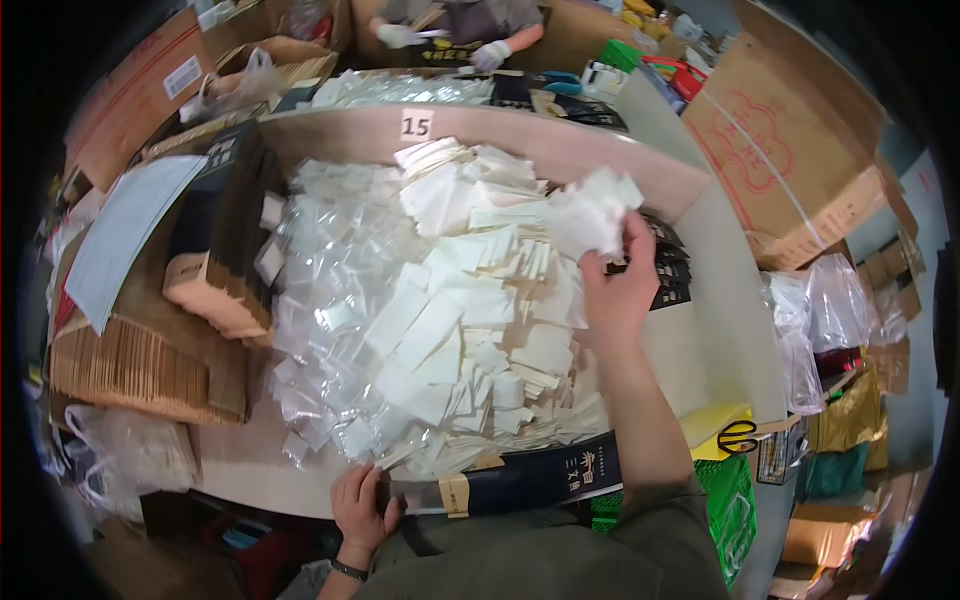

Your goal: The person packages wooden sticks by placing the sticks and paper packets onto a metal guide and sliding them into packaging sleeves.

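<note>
My right hand (622, 285) is raised over the right side of a large heap of small white paper packets (490, 270). Between its thumb and fingers is a crumpled white bundle (590, 215), blurred by motion; its kind is unclear. At the front edge of the table, my left hand (362, 508) has its fingers curled against the left end of a long dark blue printed bag (540, 478). This bag lies along the edge, below the heap. Many small clear plastic sachets (335, 270) are piled left of the white packets.
Dark printed packs (672, 265) lie beside my right hand. A stack of brown cardboard (140, 370) and a dark box (215, 240) flank the left. Scissors (738, 437) rest on yellow material at right. Beyond the low wall, another person's gloved hands (490, 55) are visible.
</note>
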